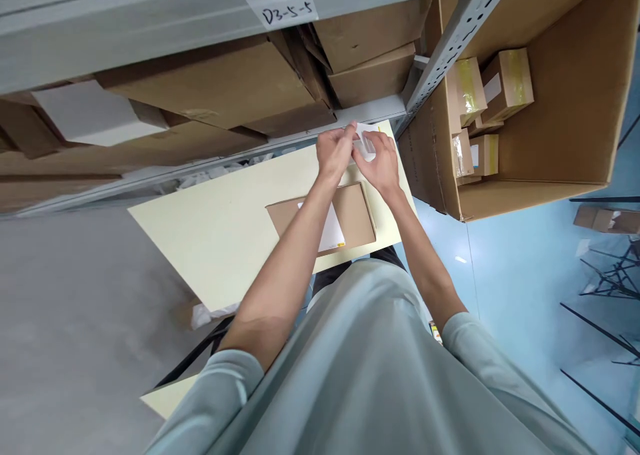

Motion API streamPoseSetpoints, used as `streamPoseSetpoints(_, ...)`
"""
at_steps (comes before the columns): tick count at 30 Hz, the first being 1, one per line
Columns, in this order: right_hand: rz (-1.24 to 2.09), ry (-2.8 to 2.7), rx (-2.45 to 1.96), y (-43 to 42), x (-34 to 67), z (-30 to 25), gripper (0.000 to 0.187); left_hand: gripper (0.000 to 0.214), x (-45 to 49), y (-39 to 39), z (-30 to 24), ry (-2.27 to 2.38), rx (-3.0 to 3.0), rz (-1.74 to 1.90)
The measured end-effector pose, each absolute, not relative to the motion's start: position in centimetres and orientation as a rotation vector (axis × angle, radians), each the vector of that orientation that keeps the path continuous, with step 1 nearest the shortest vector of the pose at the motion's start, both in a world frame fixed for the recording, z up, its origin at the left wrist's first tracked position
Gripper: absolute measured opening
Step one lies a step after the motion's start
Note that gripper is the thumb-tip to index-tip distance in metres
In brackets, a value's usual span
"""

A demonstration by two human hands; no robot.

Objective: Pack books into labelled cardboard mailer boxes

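Note:
Over the far edge of the table, my left hand (334, 150) is closed, its thumb and fingers pinching a white label sheet (366, 147). My right hand (383, 165) pinches the same sheet from the right. Part of the sheet curls and looks translucent, and a small yellow mark shows at its far end. Fingers cover much of it. Nearer to me, below my wrists, a flat brown cardboard box (354, 208) lies on the table. Another white label (332, 234) with a yellow mark rests on the box, partly hidden by my left forearm.
A pale yellow table (210, 228) stands before me. Behind it, a grey metal shelf (150, 15) marked D3-5-5 holds several cartons (210, 82). At right, a large open carton (565, 122) contains several small taped boxes (510, 85), close to the shelf's perforated post (457, 35).

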State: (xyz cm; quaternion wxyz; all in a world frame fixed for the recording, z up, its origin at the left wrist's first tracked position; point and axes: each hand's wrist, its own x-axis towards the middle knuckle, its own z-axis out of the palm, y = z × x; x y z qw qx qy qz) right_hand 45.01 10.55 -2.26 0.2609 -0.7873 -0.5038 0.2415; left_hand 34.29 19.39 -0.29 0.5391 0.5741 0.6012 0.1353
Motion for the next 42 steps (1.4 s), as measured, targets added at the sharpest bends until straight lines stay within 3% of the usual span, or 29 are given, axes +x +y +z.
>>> streamPoseSetpoints(3, 0.621, -1.267, -2.189, 11.0, 46.2, -1.4, 0.042, 0.052, 35.2, 19.6, 0.5, 1.405, 1.297, 0.321)
streamPoseSetpoints(8, 0.622, -0.999, -2.285, 11.6, 50.6, 0.1, 0.038, 0.03, 36.4, 19.7, -0.1, 1.282, 1.727, 0.053)
streamPoseSetpoints(11, 0.704, -0.962, -2.228, 12.0, 52.0, 0.7, 0.048, 0.046, 37.2, 19.3, -1.1, 1.131, 1.907, -0.123)
streamPoseSetpoints(16, 0.761, -1.046, -2.259, 13.1, 51.6, 0.1, 0.064, 0.055, 38.3, 18.3, -2.2, 1.092, 1.97, -0.154)
streamPoseSetpoints(22, 0.698, -0.979, -2.357, 13.0, 52.7, 1.4, 0.028, 0.071, 38.2, 18.5, -3.1, 1.027, 2.098, -0.308)
streamPoseSetpoints(28, 0.671, -0.921, -2.492, 11.7, 54.4, 1.4, 0.025, 0.083, 38.5, 19.2, -3.8, 0.955, 2.105, -0.374)
streamPoseSetpoints(37, 0.611, -0.884, -2.406, 10.3, 55.4, -4.9, 0.037, 0.104, 38.9, 18.9, -3.7, 0.926, 2.182, -0.467)
streamPoseSetpoints(42, 0.477, -0.742, -2.412, 7.8, 56.4, -4.0, 0.054, 0.106, 39.3, 18.6, -3.6, 0.964, 2.151, -0.53)
